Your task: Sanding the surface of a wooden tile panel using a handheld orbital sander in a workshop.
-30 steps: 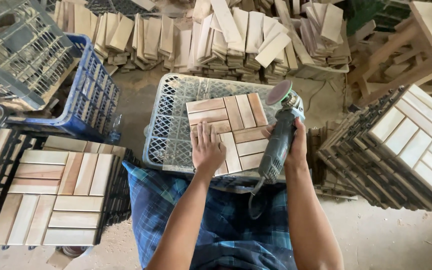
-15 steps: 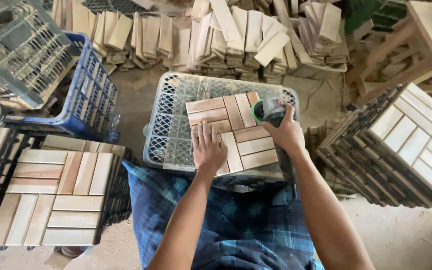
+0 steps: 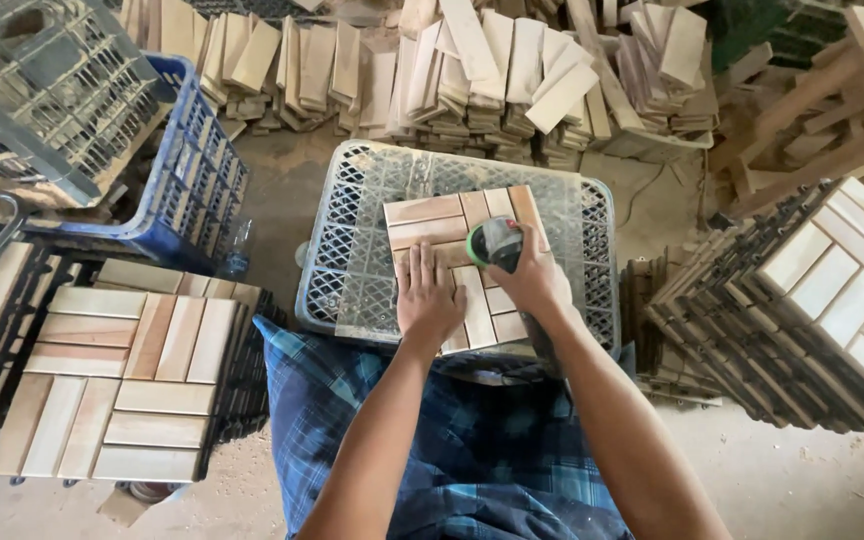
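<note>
A square wooden slat tile (image 3: 430,222) lies on an upturned grey plastic crate (image 3: 362,210) in front of me. My left hand (image 3: 428,297) lies flat on the tile's near left part, fingers spread. My right hand (image 3: 530,277) grips a handheld power sander (image 3: 495,243), whose round green-rimmed disc rests on the middle of the tile. The sander's body is mostly hidden under my hand.
A stack of finished slat tiles (image 3: 122,370) stands at the left, another stack (image 3: 812,300) at the right. Blue crate (image 3: 192,180) and grey crate (image 3: 32,90) at upper left. Loose wooden slats (image 3: 472,70) are piled behind. Blue plaid cloth (image 3: 452,440) covers my lap.
The sander was held upright off the tile's right edge a second ago. My right hand has swung it left and down, so the disc now lies on the tile's middle. My left hand stayed put.
</note>
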